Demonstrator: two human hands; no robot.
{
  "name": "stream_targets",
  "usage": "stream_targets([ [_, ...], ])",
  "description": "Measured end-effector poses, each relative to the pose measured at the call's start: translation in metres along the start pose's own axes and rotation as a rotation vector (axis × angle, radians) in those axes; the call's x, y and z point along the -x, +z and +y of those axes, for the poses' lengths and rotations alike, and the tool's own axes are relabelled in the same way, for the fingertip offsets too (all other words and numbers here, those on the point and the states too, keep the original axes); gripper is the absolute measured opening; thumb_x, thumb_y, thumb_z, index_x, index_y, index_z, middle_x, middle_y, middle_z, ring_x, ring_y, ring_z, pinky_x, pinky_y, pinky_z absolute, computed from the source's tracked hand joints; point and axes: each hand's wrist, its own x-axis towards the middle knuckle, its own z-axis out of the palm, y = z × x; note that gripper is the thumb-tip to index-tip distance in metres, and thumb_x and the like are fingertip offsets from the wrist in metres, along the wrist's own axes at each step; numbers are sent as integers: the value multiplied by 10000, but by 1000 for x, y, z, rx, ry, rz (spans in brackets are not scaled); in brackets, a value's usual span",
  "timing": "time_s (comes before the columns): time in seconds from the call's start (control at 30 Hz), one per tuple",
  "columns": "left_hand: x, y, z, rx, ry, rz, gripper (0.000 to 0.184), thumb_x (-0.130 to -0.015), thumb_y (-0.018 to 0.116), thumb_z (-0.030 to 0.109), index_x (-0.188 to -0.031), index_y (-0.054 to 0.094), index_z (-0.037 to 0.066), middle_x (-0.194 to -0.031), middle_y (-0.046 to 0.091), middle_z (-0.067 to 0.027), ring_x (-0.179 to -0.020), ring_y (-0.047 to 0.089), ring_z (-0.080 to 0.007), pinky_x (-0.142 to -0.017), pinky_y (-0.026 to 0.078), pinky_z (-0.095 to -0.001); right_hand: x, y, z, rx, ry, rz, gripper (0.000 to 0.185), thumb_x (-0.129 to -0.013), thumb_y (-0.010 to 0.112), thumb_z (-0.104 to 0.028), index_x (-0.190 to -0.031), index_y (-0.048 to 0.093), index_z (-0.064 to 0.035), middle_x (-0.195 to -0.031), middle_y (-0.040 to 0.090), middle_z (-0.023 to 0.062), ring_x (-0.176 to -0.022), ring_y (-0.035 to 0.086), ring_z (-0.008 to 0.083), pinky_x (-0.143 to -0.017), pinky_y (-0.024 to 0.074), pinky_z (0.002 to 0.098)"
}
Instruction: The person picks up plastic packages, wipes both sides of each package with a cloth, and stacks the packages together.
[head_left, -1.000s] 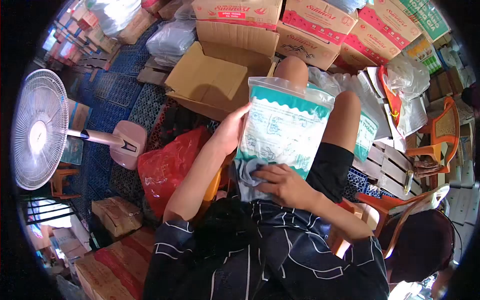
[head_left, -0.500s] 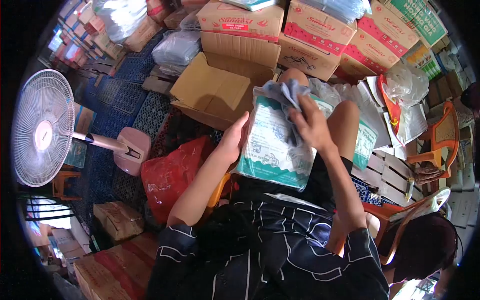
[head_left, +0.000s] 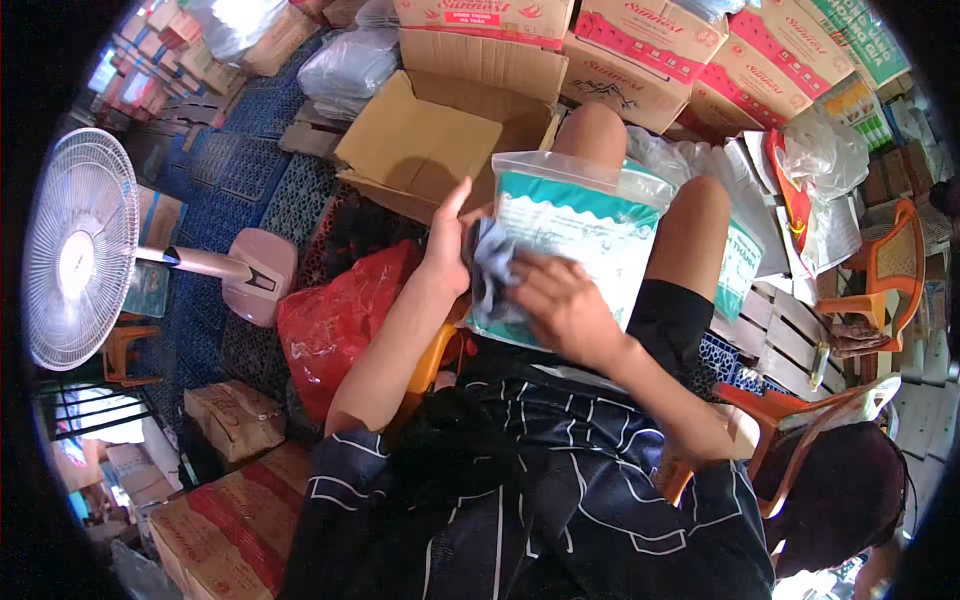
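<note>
While the plastic package (head_left: 600, 240) lies face up over your lap, zip strip toward the knees, your right hand (head_left: 565, 305) holds the grey-blue cloth (head_left: 492, 262) bunched under its fingers, against the left part of the printed face. Fingertips blurred; exact finger placement not readable.

Left hand (head_left: 447, 245): at the left edge, thumb raised clear of the face. Its other fingers are largely hidden, so you cannot tell from this view whether they grip the edge.

Step in hand, as judged: wiping the face. Notes on method:
1. Brace the left edge from below or outside; a loose film will probably ruck under a sideways stroke.
2. Keep the cloth flat and spread; a bunched wad likely misses strips.
3. Press lightly near the zip strip (head_left: 580, 183), stroking along it rather than across.
4. Keep the left thumb out of the cloth's path.

Surroundings: open carton (head_left: 420, 150) beyond the package's left side; red bag (head_left: 345, 335) beside your left forearm.
</note>
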Motion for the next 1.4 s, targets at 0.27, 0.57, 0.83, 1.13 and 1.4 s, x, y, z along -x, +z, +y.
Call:
stream_targets([
  [0.27,-7,-1,-9,-358,196,-83,351,-918,636,275,-1146,611,9,-1079,684,-86,-961,652,-166,-866,498,-308,36,2,-38,-390,-147,-258,390,-755,671,-210,-1101,544,-84,-1151,591,92,-1157,519,286,-973,376,427],
  [0.57,-14,-1,-17,-633,382,198,358,-929,655,286,-1109,616,-21,-1010,674,-70,-902,635,-134,-810,494,-283,38,-70,5,-745,509,131,131,-926,572,-93,-1009,543,5,-796,594,158,-719,602,249,-694,478,354],
  [0.83,-13,-2,-17,-481,339,154,375,-961,591,377,-1040,635,13,-945,674,-46,-841,635,-111,-764,505,-276,-5,-46,79,-229,399,471,324,-915,587,-125,-1205,519,3,-1048,604,250,-1016,591,387,-867,456,424],
  [1.13,-17,-10,-18,-434,359,168,381,-969,578,358,-1091,655,6,-997,685,-52,-889,643,-118,-808,507,-280,19,-22,42,-67,127,88,482,-738,650,-79,-1216,591,-99,-1332,551,107,-1334,423,328,-1028,382,481],
  [1.4,-15,-7,-21,-462,335,140,405,-970,578,352,-1101,641,-27,-1044,690,-95,-919,662,-158,-825,521,-307,67,-20,-18,-313,-67,-239,420,-765,645,-109,-1181,596,-94,-1352,535,78,-1342,421,297,-1073,329,454],
])
